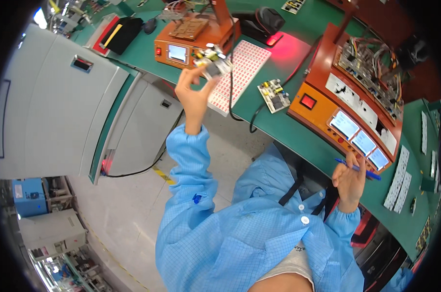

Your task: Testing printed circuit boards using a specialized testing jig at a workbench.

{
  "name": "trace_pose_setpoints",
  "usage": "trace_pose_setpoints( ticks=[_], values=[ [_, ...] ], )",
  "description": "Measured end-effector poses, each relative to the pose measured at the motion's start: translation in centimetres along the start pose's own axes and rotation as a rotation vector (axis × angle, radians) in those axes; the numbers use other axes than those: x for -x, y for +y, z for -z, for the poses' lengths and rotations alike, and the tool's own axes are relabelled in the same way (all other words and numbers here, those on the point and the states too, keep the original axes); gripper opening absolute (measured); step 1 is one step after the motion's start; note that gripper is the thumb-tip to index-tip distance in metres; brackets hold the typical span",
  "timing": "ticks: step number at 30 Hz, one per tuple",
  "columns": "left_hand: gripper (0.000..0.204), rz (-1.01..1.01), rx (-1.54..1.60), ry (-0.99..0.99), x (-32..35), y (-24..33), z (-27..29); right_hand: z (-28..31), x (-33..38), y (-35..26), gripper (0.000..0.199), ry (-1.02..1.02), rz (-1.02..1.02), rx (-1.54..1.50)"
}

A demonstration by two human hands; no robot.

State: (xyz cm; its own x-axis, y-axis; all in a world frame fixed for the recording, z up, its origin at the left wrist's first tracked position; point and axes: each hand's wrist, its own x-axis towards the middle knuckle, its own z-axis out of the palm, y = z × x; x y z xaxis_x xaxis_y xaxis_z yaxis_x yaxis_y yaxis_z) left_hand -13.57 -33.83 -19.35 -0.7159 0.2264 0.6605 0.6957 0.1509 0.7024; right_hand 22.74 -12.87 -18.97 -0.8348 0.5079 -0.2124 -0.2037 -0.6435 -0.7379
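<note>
My left hand (193, 95) pinches a small circuit board (214, 63) by its near edge. Yellow, black and pale parts crowd that board, and it hangs in the air before an orange tester (196, 47) with a lit screen. Between the fingers of my right hand (349, 180) is a blue pen (359, 169). That hand is just in front of a larger orange test machine (349, 119) with several lit screens and a red switch. A second circuit board (274, 96) lies on the green bench (265, 121) left of this machine.
A white sheet with rows of red labels (244, 68) lies between the testers. Behind it, a black scanner (264, 22) casts red light. Black cables (231, 92) cross the bench edge. White strips (397, 180) lie at right; a grey cabinet (55, 102) stands at left.
</note>
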Motion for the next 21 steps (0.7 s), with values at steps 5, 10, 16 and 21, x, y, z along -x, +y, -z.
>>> trace_pose_setpoints(
  ticks=[5, 10, 16, 21],
  values=[
    [0.037, 0.334, 0.196, 0.36, -4.5, -7.4, 0.1, 0.9, 0.8, 0.1, 0.035, 0.065, 0.032, -0.033],
    [0.045, 0.235, -0.062, 0.401, -9.7, -11.0, -1.5, 1.0, 0.8, 0.3, 0.034, 0.026, 0.055, -0.074],
    [0.042, 0.118, -0.239, 0.304, -12.1, -11.4, -4.3, 1.0, 0.6, 0.5, 0.033, 0.036, 0.062, -0.101],
    [0.045, 0.263, -0.366, 0.274, -12.4, -11.3, -4.4, 1.2, 0.9, 0.4, 0.033, 0.049, 0.075, -0.119]
  ],
)
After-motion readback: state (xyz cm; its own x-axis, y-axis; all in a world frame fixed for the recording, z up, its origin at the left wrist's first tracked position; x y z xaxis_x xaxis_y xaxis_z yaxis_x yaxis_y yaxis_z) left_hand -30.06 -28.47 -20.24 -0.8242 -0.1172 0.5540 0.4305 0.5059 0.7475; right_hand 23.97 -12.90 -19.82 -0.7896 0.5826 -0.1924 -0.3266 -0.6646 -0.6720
